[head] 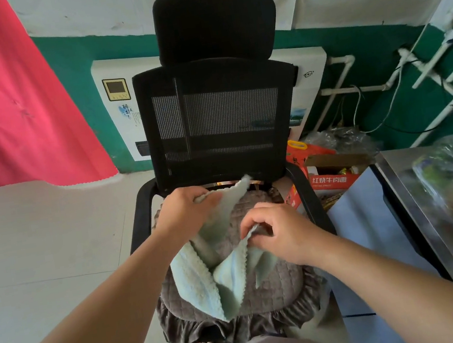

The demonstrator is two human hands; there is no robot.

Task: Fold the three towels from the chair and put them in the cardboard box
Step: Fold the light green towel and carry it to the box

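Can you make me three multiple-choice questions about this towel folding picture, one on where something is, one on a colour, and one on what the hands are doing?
1. Where does the towel lie?
A. on the chair's seat cushion
B. in the cardboard box
C. on the floor

2. What colour is the towel?
A. red
B. pale green
C. black

3. What is the state of the two hands?
A. both hang idle
B. only one holds the towel
C. each pinches a part of the towel

Answers:
1 A: the towel spreads over the brown quilted cushion of the black chair, while the cardboard box stands to its right.
2 B: the fabric is a light mint green.
3 C: the left hand pinches a far corner, and the right hand pinches a nearer edge.
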